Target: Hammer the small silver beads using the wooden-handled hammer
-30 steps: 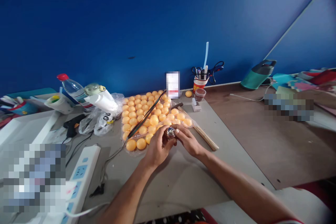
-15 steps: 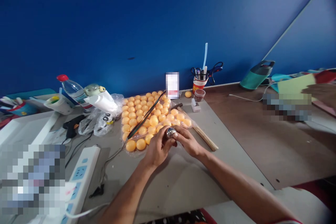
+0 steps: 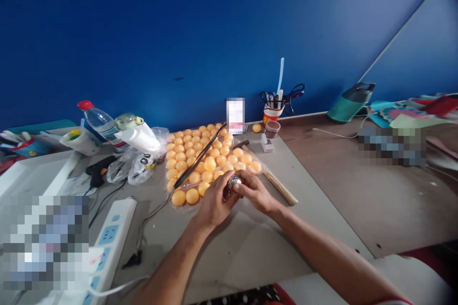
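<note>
A small shiny silver ball (image 3: 234, 181) is held between my two hands above the grey table (image 3: 250, 252). My left hand (image 3: 215, 200) wraps round its left side. From the right, my right hand (image 3: 255, 191) grips it with the thumb pressed on its front. Just beyond my hands lies a clear plastic bag of orange balls (image 3: 193, 152), with a long dark strip (image 3: 195, 167) across it. A bundle of thin wooden sticks (image 3: 279, 187) rests to the right of the bag.
A white power strip (image 3: 112, 233), a black glue gun (image 3: 98, 171) and a bottle (image 3: 98, 121) are at the left. Behind stand a cup of pens (image 3: 272, 113) and a small tub (image 3: 272, 128). A teal container (image 3: 348, 105) stands at the right.
The silver ball has shifted slightly within my fingers. At the far right, another person's hand has left, and the pale yellow sheet there lies lower, uncovering coloured pieces.
</note>
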### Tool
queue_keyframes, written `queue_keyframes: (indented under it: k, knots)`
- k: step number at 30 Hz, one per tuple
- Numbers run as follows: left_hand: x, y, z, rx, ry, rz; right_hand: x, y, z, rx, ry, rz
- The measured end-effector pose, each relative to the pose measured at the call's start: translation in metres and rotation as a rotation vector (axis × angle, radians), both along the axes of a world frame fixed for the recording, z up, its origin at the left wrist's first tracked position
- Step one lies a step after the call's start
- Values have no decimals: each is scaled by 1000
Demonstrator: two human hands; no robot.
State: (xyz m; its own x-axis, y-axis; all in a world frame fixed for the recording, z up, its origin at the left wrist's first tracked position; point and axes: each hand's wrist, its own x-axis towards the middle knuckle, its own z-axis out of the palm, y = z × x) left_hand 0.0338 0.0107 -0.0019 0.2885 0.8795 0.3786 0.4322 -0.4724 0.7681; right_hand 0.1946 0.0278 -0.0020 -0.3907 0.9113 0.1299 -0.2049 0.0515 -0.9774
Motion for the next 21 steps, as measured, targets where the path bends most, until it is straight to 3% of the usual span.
queue_keyframes:
  k: [21]
  knots:
    - [-2,1,-3,-28,1,-24,1,-1,0,-4,-15,13]
